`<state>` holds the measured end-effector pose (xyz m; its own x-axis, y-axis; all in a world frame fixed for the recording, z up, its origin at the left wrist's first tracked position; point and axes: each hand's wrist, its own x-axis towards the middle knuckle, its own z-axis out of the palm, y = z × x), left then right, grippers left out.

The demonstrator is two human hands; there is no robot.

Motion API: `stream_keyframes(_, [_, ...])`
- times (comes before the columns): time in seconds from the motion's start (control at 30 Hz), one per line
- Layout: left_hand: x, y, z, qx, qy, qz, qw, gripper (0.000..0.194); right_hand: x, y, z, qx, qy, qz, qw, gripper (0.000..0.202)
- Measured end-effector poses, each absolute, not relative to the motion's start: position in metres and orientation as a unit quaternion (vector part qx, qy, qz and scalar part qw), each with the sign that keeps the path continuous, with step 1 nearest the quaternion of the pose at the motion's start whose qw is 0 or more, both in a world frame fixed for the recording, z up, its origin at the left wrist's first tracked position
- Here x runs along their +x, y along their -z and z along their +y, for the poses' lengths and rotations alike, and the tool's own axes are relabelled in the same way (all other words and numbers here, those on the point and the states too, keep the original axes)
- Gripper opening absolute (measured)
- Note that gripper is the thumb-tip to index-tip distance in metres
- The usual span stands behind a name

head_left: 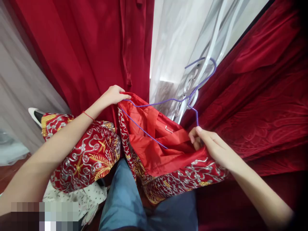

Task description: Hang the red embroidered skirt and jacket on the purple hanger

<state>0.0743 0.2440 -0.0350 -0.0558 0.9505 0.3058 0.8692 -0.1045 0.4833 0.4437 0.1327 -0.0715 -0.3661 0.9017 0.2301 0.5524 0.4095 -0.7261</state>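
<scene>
A red garment with silver and gold embroidery hangs open at the waist, its plain red lining showing. A purple wire hanger lies partly inside it, with its hook up at the right. My left hand pinches the garment's upper left edge together with the hanger's left end. At the other side, my right hand is closed around the hanger's right end beside the garment's edge; some of its fingers are hidden in the lining.
Another embroidered red piece hangs at the left, near a white shoe. Red curtains stand behind. White scrolled metalwork rises behind the hook. Dark red patterned fabric fills the right.
</scene>
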Motion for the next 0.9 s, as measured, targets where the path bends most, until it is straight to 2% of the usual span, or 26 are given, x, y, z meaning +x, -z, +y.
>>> stream_keyframes(0.13, [0.098,0.043,0.239,0.666,-0.276,0.691,-0.048,0.026,0.437,0.073,0.13,-0.465,-0.277,-0.778,0.32,0.057])
stream_keyframes(0.23, [0.11,0.047,0.234,0.667,-0.306,0.675,-0.073,0.025,0.436,0.072,0.125,-0.481,-0.229,-0.78,0.329,0.054])
stream_keyframes(0.33, [0.114,0.046,0.228,0.689,-0.368,0.625,0.015,0.021,0.437,0.068,0.117,-0.495,-0.173,-0.783,0.334,0.051])
stream_keyframes(0.5, [0.135,0.049,0.212,0.633,-0.452,0.544,0.313,0.027,0.43,0.061,0.102,-0.491,-0.135,-0.798,0.323,0.048])
stream_keyframes(0.6, [0.151,0.054,0.204,0.601,-0.46,0.494,0.428,0.026,0.429,0.06,0.1,-0.492,-0.121,-0.799,0.323,0.046])
stream_keyframes(0.7, [0.154,0.053,0.204,0.59,-0.477,0.457,0.464,0.029,0.437,0.062,0.105,-0.499,-0.105,-0.797,0.324,0.046])
stream_keyframes(0.8, [0.145,0.046,0.21,0.608,-0.466,0.461,0.448,0.033,0.446,0.065,0.114,-0.5,-0.094,-0.799,0.319,0.045])
stream_keyframes(0.9, [0.13,0.038,0.217,0.642,-0.435,0.479,0.41,0.028,0.448,0.07,0.123,-0.497,-0.073,-0.803,0.32,0.043])
